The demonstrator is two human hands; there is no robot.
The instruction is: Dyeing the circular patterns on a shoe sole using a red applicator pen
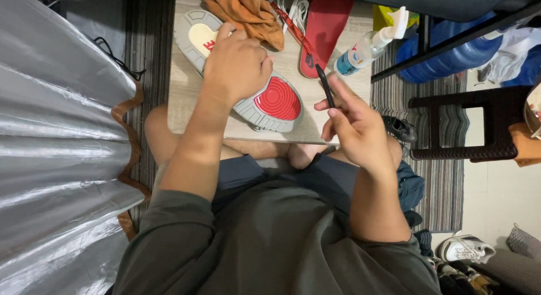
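- The left hand (234,61) presses down on a shoe (239,69) lying sole-up on the counter (183,98), fingers curled over its middle.
- The right hand (355,129) pinches a thin black tool (324,85) between thumb and fingers, just right of the shoe's red forefoot.
- A spray bottle (366,47), red insole (324,24) and orange cloth (248,13) lie beyond.

One shoe (248,75), one spray bottle (366,47)
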